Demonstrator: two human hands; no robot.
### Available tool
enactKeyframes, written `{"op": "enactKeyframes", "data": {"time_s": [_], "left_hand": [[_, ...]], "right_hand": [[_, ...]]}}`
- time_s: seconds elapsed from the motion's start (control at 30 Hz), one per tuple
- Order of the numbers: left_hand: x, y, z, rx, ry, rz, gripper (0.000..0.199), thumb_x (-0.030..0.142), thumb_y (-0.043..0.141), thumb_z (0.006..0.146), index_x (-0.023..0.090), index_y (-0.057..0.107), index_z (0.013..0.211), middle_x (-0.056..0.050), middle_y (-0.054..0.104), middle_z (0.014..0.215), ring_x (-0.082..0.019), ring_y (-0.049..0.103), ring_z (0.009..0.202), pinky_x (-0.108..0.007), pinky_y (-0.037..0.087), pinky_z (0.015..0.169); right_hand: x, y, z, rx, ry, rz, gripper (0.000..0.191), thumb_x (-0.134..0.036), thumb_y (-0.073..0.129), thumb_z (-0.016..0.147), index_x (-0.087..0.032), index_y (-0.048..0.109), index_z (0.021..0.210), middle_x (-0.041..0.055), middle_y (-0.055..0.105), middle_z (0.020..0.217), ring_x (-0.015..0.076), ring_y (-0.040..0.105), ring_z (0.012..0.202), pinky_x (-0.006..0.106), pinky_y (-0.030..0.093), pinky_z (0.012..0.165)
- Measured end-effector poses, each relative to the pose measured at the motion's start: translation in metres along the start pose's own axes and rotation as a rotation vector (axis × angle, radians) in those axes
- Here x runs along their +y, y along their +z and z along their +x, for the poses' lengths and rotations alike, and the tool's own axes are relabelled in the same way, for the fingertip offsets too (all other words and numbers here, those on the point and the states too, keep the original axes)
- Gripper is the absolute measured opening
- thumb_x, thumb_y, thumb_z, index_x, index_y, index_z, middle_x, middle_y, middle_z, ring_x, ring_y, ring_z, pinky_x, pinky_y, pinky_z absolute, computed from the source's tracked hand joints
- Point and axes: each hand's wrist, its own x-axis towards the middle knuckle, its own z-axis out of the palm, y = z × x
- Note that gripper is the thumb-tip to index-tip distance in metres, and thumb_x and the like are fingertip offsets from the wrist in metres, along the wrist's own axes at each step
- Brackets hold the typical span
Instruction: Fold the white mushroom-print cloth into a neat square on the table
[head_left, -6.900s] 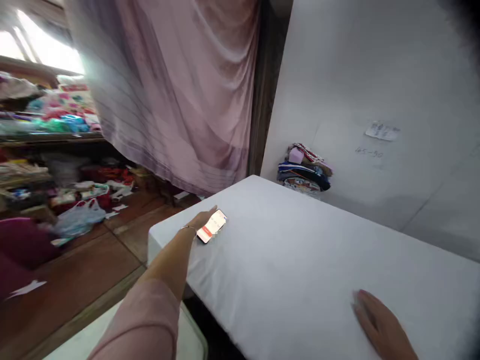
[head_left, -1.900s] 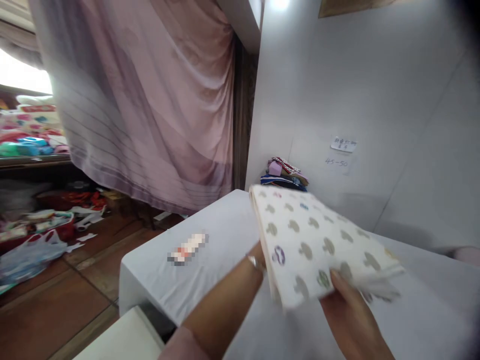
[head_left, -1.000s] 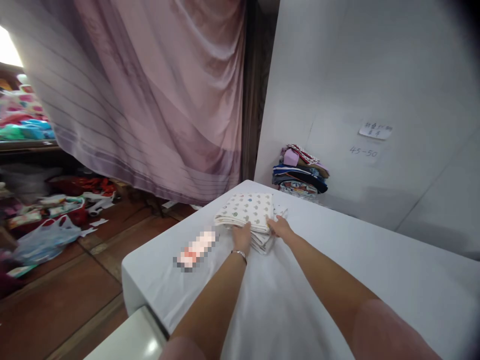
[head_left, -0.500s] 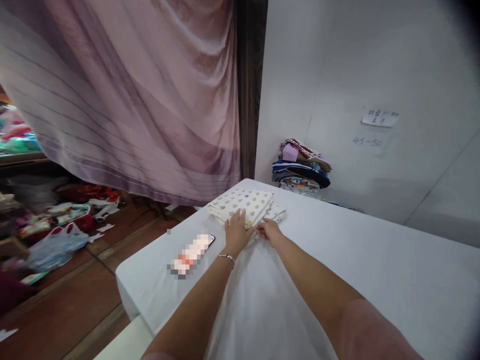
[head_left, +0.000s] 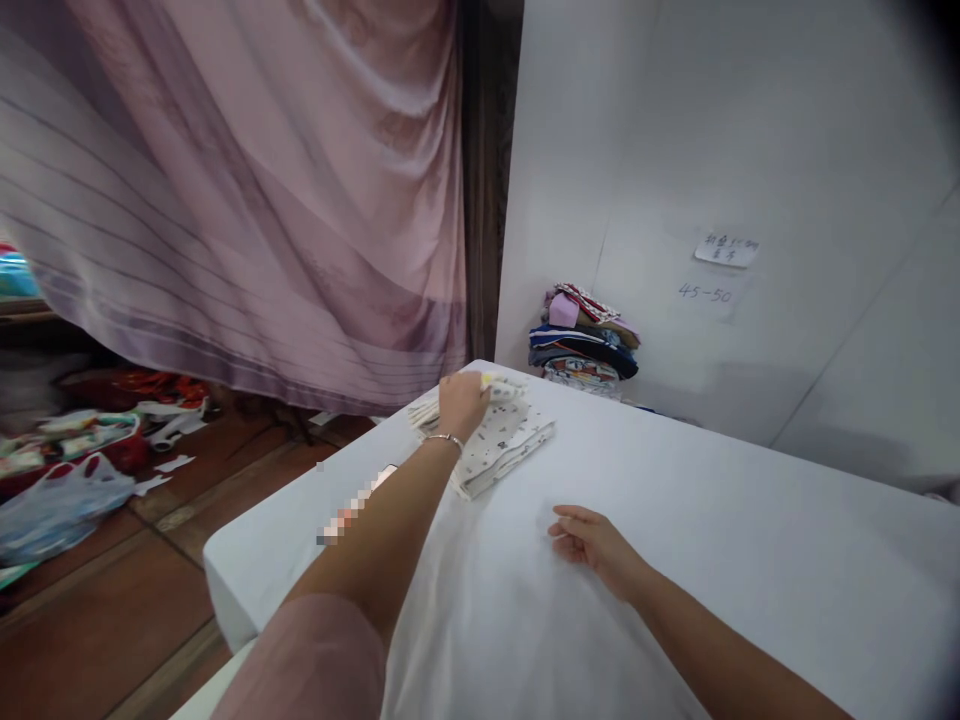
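Observation:
A folded white cloth with small printed motifs (head_left: 502,440) lies near the far corner of the white-covered table (head_left: 750,520). My left hand (head_left: 462,400), a bracelet at its wrist, closes on an upper layer of this cloth and lifts it away from the layers below. Part of the gripped fold is hidden behind the fingers. Closer to me and to the right, my right hand (head_left: 589,540) is apart from the cloth, fingers loosely spread and holding nothing, low over the tabletop.
Left of my left forearm lies a phone (head_left: 356,505), partly blurred out. A stack of folded clothes (head_left: 581,340) stands against the white wall behind the table. A pink curtain (head_left: 337,200) hangs at the left. Plastic bags (head_left: 67,505) and clutter cover the floor there.
My left hand has gone from lying flat on the cloth to gripping its upper layer, raising it away. My right hand has let go of the near edge and drawn back toward me.

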Motion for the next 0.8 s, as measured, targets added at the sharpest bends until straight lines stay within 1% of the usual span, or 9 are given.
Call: {"op": "enactKeyframes", "data": {"time_s": [0.07,0.17,0.23,0.33,0.43,0.5,0.6,0.7,0.8], "left_hand": [[0.032,-0.025,-0.006,0.025,0.08,-0.141,0.027,0.038,0.046,0.083,0.017,0.058,0.095,-0.015,0.06,0.103,-0.031,0.048,0.108,-0.046,0.029,0.095],[0.093,-0.037,-0.06,-0.144,0.255,-0.46,0.028,0.042,0.053,0.077,0.018,0.06,0.09,-0.015,0.059,0.1,-0.034,0.045,0.113,-0.05,0.025,0.101],[0.129,-0.027,-0.12,-0.31,0.361,-0.776,0.024,0.045,0.055,0.074,0.023,0.062,0.083,-0.014,0.06,0.091,-0.034,0.048,0.112,-0.05,0.024,0.105],[0.162,-0.001,-0.212,-0.603,0.32,-1.213,0.03,0.05,0.067,0.059,0.033,0.063,0.083,-0.011,0.061,0.089,-0.034,0.053,0.109,-0.049,0.025,0.108],[0.174,0.019,-0.271,-0.684,0.217,-1.343,0.034,0.046,0.074,0.053,0.035,0.066,0.084,-0.009,0.062,0.091,-0.035,0.052,0.111,-0.048,0.027,0.11],[0.178,0.023,-0.287,-0.701,0.186,-1.342,0.03,0.042,0.074,0.055,0.035,0.067,0.084,-0.007,0.063,0.091,-0.034,0.054,0.108,-0.047,0.031,0.108],[0.184,0.019,-0.291,-0.762,0.082,-1.317,0.01,0.038,0.071,0.059,0.033,0.066,0.066,-0.004,0.064,0.078,-0.032,0.059,0.095,-0.047,0.039,0.102],[0.192,0.005,-0.281,-0.795,-0.003,-1.238,0.014,0.039,0.068,0.064,0.03,0.062,0.055,-0.003,0.062,0.068,-0.028,0.061,0.081,-0.045,0.047,0.091],[0.198,-0.02,-0.253,-0.751,0.014,-1.196,0.018,0.043,0.064,0.07,0.025,0.064,0.063,-0.002,0.063,0.069,-0.023,0.061,0.072,-0.038,0.052,0.074]], "right_hand": [[-0.002,-0.008,-0.018,0.01,0.009,0.127,0.032,-0.029,0.068,0.073,-0.017,0.061,0.101,0.007,0.069,0.089,0.0126,0.065,0.07,0.022,0.048,0.061],[-0.007,-0.022,-0.049,-0.003,0.006,0.375,0.031,-0.036,0.065,0.077,-0.02,0.061,0.103,0.0072,0.069,0.095,0.0149,0.066,0.081,0.024,0.05,0.068],[-0.005,-0.033,-0.073,-0.015,-0.042,0.54,0.035,-0.046,0.057,0.081,-0.022,0.06,0.106,0.0076,0.068,0.104,0.0183,0.065,0.093,0.03,0.051,0.078],[0.012,-0.048,-0.113,0.057,-0.049,0.66,0.044,-0.054,0.05,0.083,-0.02,0.062,0.107,0.0087,0.068,0.105,0.0229,0.062,0.1,0.037,0.049,0.086],[0.037,-0.059,-0.148,0.157,0.018,0.647,0.051,-0.058,0.049,0.081,-0.016,0.063,0.105,0.0113,0.069,0.1,0.0265,0.062,0.1,0.04,0.049,0.086],[0.05,-0.063,-0.164,0.192,-0.007,0.634,0.053,-0.06,0.048,0.08,-0.016,0.063,0.106,0.0116,0.068,0.102,0.0271,0.062,0.1,0.042,0.048,0.086],[0.06,-0.065,-0.175,0.195,-0.025,0.651,0.05,-0.058,0.05,0.079,-0.016,0.063,0.103,0.0114,0.069,0.101,0.0267,0.063,0.099,0.042,0.049,0.086],[0.06,-0.061,-0.178,0.203,0.002,0.625,0.047,-0.056,0.052,0.079,-0.015,0.064,0.1,0.0122,0.07,0.095,0.0276,0.065,0.094,0.042,0.051,0.082],[0.054,-0.058,-0.19,0.226,-0.012,0.571,0.044,-0.051,0.057,0.079,-0.014,0.063,0.102,0.0139,0.07,0.095,0.0288,0.066,0.09,0.041,0.052,0.078]]}}
